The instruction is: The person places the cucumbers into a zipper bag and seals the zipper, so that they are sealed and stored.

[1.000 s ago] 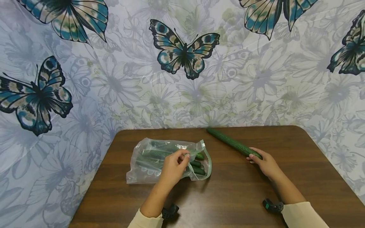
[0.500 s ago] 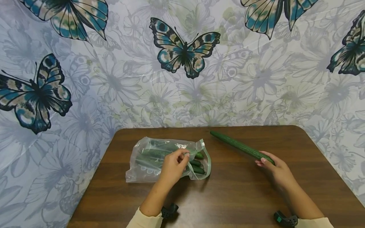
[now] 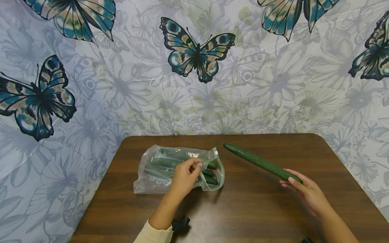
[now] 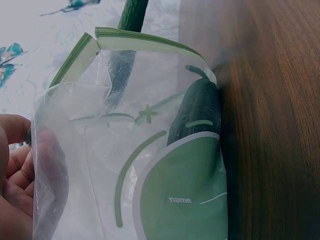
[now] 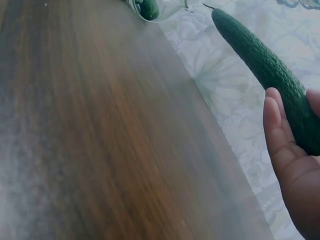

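Observation:
A clear zip bag [image 3: 152, 184] with a pale green zip edge lies on its side, its mouth facing right. Several cucumbers [image 3: 209, 180] show inside it, ends toward the mouth. My left hand [image 3: 186, 173] pinches the upper edge of that mouth between thumb and fingers, holding it apart. In the left wrist view the bag [image 4: 145, 105] carries a green panel printed "name". To the right, my right hand [image 3: 308, 190] grips one long cucumber [image 3: 258, 161] by its near end. Its thin-stemmed far end points up and left, a little right of the bag mouth, as the right wrist view shows too.
Everything is over a brown wooden table [image 3: 249, 209] with rounded far corners. Behind it hangs a pale floral cloth [image 3: 273, 84] printed with large butterflies. A black device [image 3: 180, 223] sits on the left wrist.
My right hand has moved right and toward the body with the cucumber, whose far end has come slightly nearer. My left hand and the bag have stayed nearly still.

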Available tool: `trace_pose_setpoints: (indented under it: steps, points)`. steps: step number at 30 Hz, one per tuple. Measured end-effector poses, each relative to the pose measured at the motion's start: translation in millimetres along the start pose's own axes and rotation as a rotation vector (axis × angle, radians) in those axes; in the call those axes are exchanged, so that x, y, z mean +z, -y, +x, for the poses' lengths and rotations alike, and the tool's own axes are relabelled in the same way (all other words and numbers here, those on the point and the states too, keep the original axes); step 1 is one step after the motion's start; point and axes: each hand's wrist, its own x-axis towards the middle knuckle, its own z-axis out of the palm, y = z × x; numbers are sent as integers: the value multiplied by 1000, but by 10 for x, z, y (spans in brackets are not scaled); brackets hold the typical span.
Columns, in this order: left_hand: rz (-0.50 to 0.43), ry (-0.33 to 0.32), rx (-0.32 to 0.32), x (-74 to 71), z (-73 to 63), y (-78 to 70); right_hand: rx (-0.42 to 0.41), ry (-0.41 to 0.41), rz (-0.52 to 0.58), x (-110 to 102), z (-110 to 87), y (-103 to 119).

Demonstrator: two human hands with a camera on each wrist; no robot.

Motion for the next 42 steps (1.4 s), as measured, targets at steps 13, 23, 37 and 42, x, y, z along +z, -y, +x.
trace_pose_setpoints:
  steps: [13,23,37,42]
  points:
    - [-40,9,-41,-1,-14,-14,-27,135,121,-88,-174,-2]
    - [-62,17,-45,2,-15,-27,34,213,89,-112,-230,42]
    - [-168,43,-56,16,-18,-79,142,238,-91,78,-51,24]
    - [-177,49,-53,17,-25,-87,166,264,-140,172,28,33]
